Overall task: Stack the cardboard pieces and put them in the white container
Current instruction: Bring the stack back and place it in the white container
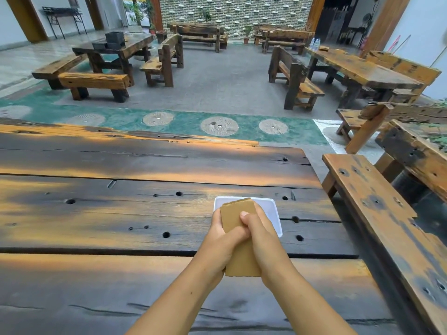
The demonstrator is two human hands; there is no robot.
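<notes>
Charred wooden table (121, 213) in bench-filled courtyard hall

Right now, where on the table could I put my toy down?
The wooden table is bare everywhere left of the hands, out to its far edge. A smaller bare strip lies right of the white container, toward the bench. The only crowded spot: both hands clasp the cardboard pieces over the container.

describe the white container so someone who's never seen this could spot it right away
Start at the big dark, weathered wooden table nearest the camera and follow the person's two forearms to where the left hand and right hand clasp a stack of brown cardboard pieces. Just behind it lies the shallow white rectangular container, the only white thing on the table.
</notes>
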